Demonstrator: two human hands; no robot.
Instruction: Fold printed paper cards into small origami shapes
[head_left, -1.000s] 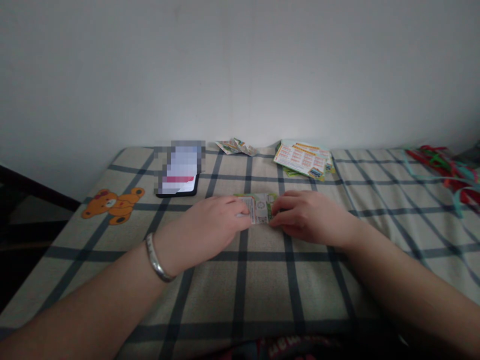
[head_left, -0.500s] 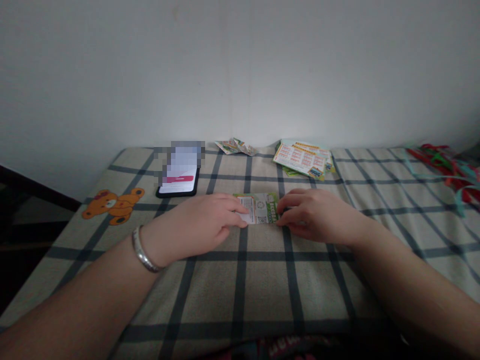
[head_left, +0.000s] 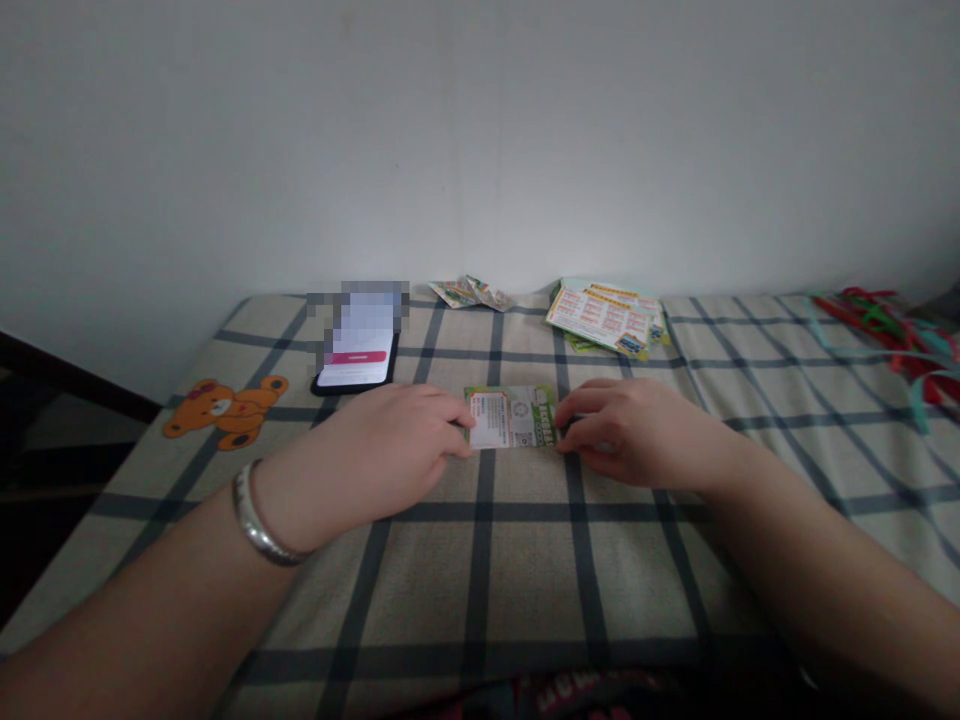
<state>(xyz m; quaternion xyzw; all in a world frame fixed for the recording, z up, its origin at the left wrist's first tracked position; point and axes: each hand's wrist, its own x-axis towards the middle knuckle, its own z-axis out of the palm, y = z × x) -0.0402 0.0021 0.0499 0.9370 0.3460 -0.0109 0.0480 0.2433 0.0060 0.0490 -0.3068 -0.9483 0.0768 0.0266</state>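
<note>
- Across the near checked cloth (head_left: 525, 580), both forearms (head_left: 165, 600) angle inward; an uneven pull could crease the printed paper (head_left: 511, 417).
- Left hand (head_left: 375, 445) and right hand (head_left: 641, 435), backs up, fingers bent, touch opposite ends of it; I can't make out whether either grip pinches.
- Beyond: phone (head_left: 356, 360), then loose cards (head_left: 604, 315) by the wall (head_left: 480, 120).

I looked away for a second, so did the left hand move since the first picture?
Yes. The left hand moved left, toward the orange bear, which stayed put. Its fingers are now at the printed paper's left end.
</note>
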